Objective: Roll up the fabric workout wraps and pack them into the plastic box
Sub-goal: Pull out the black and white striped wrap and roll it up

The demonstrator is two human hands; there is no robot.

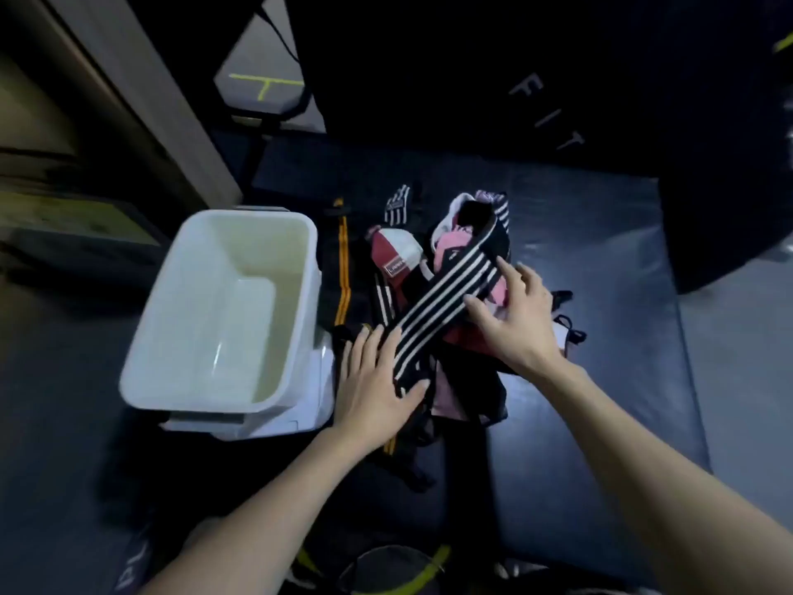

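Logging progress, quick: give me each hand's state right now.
Left hand: open, fingers flat on the near end of the striped wrap.
Right hand: open, fingertips touching the same wrap.

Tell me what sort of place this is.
Probably a gym or fitness studio: a padded dark floor mat, dark padded equipment printed with the letters FIT, and a pile of fabric workout wraps beside a white plastic box.

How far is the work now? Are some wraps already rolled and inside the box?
Nothing is packed: the plastic box is empty. In hand: the left hand and right hand lie on the black-and-white striped wrap, which is flat, not rolled. Left: roll it, then the pile of wraps on the mat.
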